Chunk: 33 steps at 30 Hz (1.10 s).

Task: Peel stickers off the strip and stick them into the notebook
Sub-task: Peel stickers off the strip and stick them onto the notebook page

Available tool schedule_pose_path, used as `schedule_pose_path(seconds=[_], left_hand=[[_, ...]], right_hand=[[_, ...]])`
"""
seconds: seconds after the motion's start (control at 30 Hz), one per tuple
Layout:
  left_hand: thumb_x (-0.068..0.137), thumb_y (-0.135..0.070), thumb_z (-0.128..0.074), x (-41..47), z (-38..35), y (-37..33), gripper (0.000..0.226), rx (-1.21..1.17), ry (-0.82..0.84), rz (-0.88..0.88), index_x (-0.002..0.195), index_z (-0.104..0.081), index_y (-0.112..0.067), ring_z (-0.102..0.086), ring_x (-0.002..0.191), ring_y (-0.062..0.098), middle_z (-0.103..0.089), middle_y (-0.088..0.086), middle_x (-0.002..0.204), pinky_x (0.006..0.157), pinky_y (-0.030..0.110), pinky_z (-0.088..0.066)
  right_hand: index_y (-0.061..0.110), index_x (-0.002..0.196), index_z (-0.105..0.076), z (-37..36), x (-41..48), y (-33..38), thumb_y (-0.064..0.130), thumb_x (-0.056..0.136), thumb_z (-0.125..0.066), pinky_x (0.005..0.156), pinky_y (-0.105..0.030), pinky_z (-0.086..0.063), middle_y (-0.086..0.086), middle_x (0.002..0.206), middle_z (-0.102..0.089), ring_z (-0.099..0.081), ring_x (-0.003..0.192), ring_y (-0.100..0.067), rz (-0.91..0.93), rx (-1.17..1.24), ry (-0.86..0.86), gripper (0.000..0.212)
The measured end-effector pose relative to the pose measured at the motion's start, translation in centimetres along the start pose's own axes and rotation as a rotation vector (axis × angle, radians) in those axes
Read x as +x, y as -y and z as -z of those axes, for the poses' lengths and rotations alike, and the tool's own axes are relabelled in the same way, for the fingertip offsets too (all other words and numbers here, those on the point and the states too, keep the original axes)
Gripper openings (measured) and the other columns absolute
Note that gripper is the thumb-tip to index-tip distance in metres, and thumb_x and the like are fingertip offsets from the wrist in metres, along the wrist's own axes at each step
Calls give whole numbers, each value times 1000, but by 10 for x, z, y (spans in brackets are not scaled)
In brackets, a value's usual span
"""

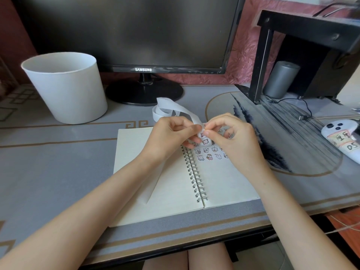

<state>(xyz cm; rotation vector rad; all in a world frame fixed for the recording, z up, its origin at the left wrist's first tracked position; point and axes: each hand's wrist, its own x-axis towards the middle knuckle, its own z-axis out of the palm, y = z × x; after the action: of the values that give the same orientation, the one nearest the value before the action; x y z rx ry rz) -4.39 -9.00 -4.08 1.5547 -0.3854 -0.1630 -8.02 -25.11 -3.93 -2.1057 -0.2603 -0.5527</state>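
An open spiral notebook (167, 188) is laid on the table (58, 162) beneath the hands; rows of small cartoon stickers (208, 155) are stuck on its right page, partly hidden under the right hand (233, 139); the left hand (171, 133) and the right hand are held close together above the top of the notebook, raised off the page; the white strip (175, 109) is pinched at its printed end between the thumb and curled fingers of each hand; whether a sticker is already lifted cannot be told; just beyond the hands the rest of the strip is looped loosely over the table; a phone (342, 141) is laid well to the right of the right hand; a white bucket (66, 86) is set far left of the left hand; a dark monitor (132, 32) is stood beyond the hands, and a grey speaker (280, 78) beyond the right hand.
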Motion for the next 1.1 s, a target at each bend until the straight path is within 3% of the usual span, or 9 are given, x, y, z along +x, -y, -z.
schedule_pose_path(seconds=[0.27, 0.5, 0.63, 0.73, 0.87, 1.1], left_hand=[[88, -6, -64, 0, 1, -1, 16, 6, -20, 2, 83, -67, 9, -68, 62, 10, -69, 5, 63, 56, 20, -54], [90, -8, -62, -1, 2, -1, 17, 9, -49, 5, 75, -64, 0, -67, 62, 11, -68, 5, 64, 54, 20, -53], [92, -9, -61, -1, 2, -2, 20, 11, -68, 10, 73, -61, -2, -62, 55, 10, -67, 3, 58, 54, 20, -53], [92, -8, -60, -1, 1, -2, 21, 9, -70, 17, 71, -60, -4, -61, 53, 8, -66, 2, 57, 53, 19, -53], [92, -8, -60, -1, 1, -3, 21, 11, -63, 21, 71, -60, -4, -61, 54, 8, -67, 2, 58, 55, 19, -53], [92, -8, -59, -1, 1, -2, 21, 19, -59, 21, 72, -59, -4, -62, 54, 7, -67, 3, 59, 57, 19, -54]], right_hand=[[16, 78, -67, -2, -1, -1, 11, 82, -70, 65, -21, -43, 12, 92, -64, -60, 84, -5, 55, -90, -5, 8], [19, 80, -66, 0, -3, -2, 15, 83, -68, 77, -17, -38, 10, 96, -60, -55, 97, -10, 116, -100, 4, 6], [24, 79, -65, 10, -4, 5, 10, 84, -68, 75, -26, -45, 11, 83, -67, -60, 82, -7, -54, 110, 9, 15], [20, 78, -66, 26, -4, 2, 7, 83, -68, 59, -13, -41, 9, 72, -66, -57, 65, 0, -214, 155, 6, 14], [10, 81, -67, 50, -10, -14, 9, 84, -68, 44, -11, -34, 9, 55, -60, -47, 43, 2, -465, 126, 13, 3], [10, 79, -70, 63, -22, -33, 12, 82, -71, 41, -10, -35, 4, 50, -58, -40, 37, -2, -650, 50, -4, 4]])
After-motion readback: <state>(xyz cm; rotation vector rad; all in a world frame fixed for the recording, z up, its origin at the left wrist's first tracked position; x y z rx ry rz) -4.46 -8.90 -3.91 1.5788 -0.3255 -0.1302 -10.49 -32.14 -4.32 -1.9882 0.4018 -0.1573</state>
